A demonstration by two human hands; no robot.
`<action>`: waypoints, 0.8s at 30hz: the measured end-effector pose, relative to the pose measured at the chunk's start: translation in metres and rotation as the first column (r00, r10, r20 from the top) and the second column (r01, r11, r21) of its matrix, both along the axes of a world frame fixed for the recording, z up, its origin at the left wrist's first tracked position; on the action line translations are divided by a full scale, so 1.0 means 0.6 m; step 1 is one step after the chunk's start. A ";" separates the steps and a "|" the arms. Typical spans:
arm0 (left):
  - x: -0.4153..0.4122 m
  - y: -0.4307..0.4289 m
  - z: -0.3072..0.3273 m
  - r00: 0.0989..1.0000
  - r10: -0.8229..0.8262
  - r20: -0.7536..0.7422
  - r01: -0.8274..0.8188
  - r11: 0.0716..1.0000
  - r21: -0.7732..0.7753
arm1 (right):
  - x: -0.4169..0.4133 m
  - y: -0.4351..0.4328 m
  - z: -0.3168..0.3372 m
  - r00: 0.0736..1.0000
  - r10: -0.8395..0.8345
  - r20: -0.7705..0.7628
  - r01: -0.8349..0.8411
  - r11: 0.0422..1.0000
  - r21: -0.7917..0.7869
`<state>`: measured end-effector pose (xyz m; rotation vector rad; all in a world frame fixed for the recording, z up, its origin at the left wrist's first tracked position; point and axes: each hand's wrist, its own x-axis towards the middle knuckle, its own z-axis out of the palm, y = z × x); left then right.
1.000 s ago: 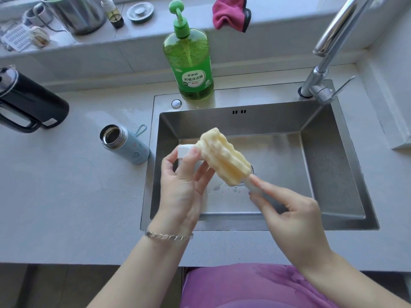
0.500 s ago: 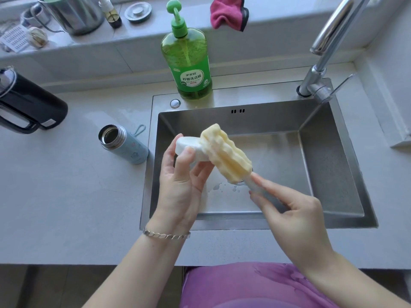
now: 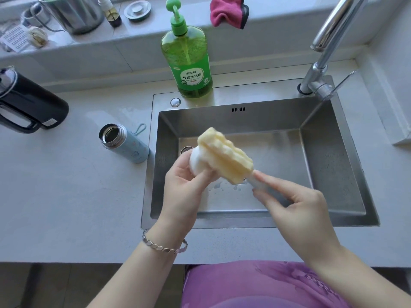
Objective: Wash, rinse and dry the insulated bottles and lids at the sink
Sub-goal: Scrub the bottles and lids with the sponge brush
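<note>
Turned since a moment ago, the small round white lid (image 3: 196,163) now sits under the ribbed yellow sponge brush (image 3: 224,154), above the steel sink's (image 3: 222,121) left side. Left hand (image 3: 182,187) fingers curl round the lid; right hand (image 3: 298,210) pinches the brush handle. The lidless pale-blue insulated bottle (image 3: 127,144) sits on the grey bench (image 3: 66,196), just beside the sink's left edge.

left hand (image 3: 184,185) gripping white lid (image 3: 196,164), right hand (image 3: 295,210) pressing sponge brush (image 3: 224,155)

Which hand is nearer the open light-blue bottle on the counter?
Left. The left hand, holding a white lid, is just right of the light-blue bottle, over the sink; the right hand, gripping the sponge brush, is farther right.
</note>
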<state>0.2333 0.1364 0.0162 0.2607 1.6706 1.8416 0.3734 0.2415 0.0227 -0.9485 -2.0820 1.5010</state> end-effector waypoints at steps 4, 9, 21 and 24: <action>-0.004 -0.006 0.010 0.980 0.000 -0.198 -0.023 0.993 -0.115 | 0.004 0.010 0.002 0.997 0.013 0.082 -0.009 0.999 -0.049; -0.008 -0.002 0.023 0.942 -0.041 -0.333 -0.036 0.975 -0.221 | 0.009 0.012 0.008 0.998 0.019 0.062 -0.016 0.999 -0.044; -0.017 0.005 0.007 0.954 -0.135 -0.268 0.064 0.964 -0.259 | -0.001 -0.007 0.003 0.996 0.089 -0.011 -0.088 0.992 0.094; -0.019 0.004 -0.001 0.971 -0.183 -0.154 0.145 0.962 -0.231 | -0.002 0.003 -0.016 0.997 0.056 0.052 -0.056 0.998 -0.009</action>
